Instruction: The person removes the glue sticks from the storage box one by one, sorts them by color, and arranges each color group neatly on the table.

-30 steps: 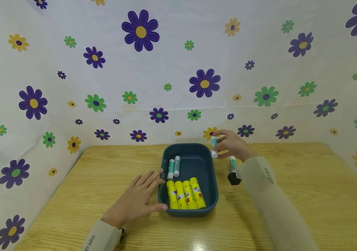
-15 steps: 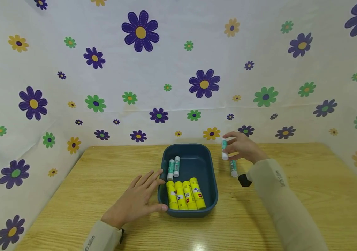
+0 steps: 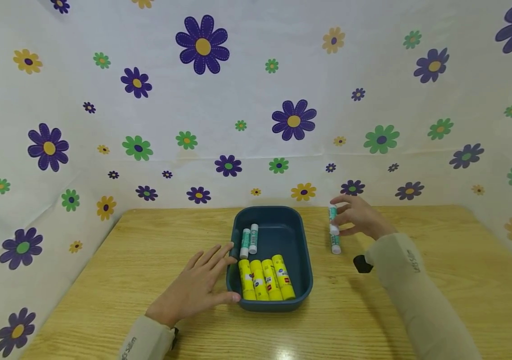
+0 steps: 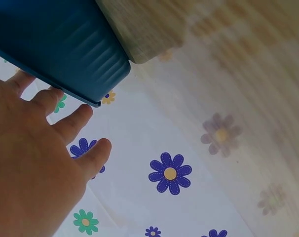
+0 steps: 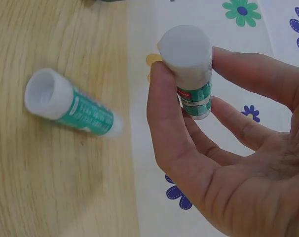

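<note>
My right hand (image 3: 360, 217) pinches a white and green glue stick (image 5: 194, 79) between thumb and fingers, close over the table. Another glue stick of that kind (image 5: 73, 106) lies on the wood beside it; in the head view the held one overlaps its far end. My left hand (image 3: 197, 287) has its fingers spread, with fingertips and thumb right at the left rim of the blue bin (image 3: 307, 270). Inside the bin, two white and green glue sticks (image 3: 249, 241) lie at the left. Several yellow glue sticks (image 3: 270, 280) lie in a row at its near end.
The wooden table (image 3: 418, 280) extends to both sides of the bin. A white cloth with printed flowers (image 3: 247, 90) hangs behind the table's far edge and along the sides. A black wrist strap part (image 3: 363, 264) shows under the right sleeve.
My right hand has carried the glue stick rightward from the bin's far right corner to above the glue stick lying on the table. The left hand and bin stay where they were.
</note>
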Demonstrator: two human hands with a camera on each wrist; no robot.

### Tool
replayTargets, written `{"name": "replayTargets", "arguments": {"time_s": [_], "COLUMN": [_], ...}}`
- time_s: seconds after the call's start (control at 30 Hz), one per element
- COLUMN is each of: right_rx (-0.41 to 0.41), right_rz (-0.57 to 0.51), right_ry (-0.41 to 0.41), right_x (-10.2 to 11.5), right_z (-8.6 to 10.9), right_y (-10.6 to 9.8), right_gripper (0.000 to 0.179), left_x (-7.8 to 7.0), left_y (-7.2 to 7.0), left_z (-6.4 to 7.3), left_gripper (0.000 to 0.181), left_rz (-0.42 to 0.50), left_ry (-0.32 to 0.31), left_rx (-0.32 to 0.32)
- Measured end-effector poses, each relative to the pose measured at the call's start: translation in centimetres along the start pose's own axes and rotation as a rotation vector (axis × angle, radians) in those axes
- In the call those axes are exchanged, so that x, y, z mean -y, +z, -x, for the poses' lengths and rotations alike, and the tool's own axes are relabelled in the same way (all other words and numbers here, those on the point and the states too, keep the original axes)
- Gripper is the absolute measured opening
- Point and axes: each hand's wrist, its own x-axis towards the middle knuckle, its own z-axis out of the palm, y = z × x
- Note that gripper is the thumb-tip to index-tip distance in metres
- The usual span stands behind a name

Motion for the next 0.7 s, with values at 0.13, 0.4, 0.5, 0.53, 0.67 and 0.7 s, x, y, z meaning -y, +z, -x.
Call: {"name": "replayTargets", "arguments": {"time_s": [0.13, 0.4, 0.5, 0.53, 0.67, 0.7], "right_rx": [0.004, 0.006, 0.008, 0.007, 0.002, 0.002], "right_rz": [0.014, 0.052, 0.057, 0.051, 0.044, 0.044], "right_ry": [0.018, 0.047, 0.065, 0.074, 0.098, 0.100], "right_x": [-0.6, -1.7, -2.2, -2.3, -3.1, -3.2], "right_z": [0.1, 0.2, 0.3, 0.2, 0.0, 0.0], "right_y": [-0.3, -0.9, -1.0, -1.1, -1.2, -1.2], "right_gripper": [0.069, 0.070, 0.071, 0.072, 0.074, 0.074], "left_x": [0.1, 0.1, 0.1, 0.1, 0.1, 0.1], "left_y": [0.1, 0.0, 0.0, 0.0, 0.0, -0.1], "left_z": [0.0, 0.0, 0.0, 0.0, 0.0, 0.0], "left_gripper": [0.072, 0.073, 0.073, 0.073, 0.073, 0.073], "left_rz": [-0.003, -0.005, -0.002, -0.001, -0.002, -0.002], "left_ry": [0.006, 0.011, 0.011, 0.011, 0.009, 0.008], "left_rx": [-0.004, -0.007, -0.008, -0.008, -0.002, 0.000]}}
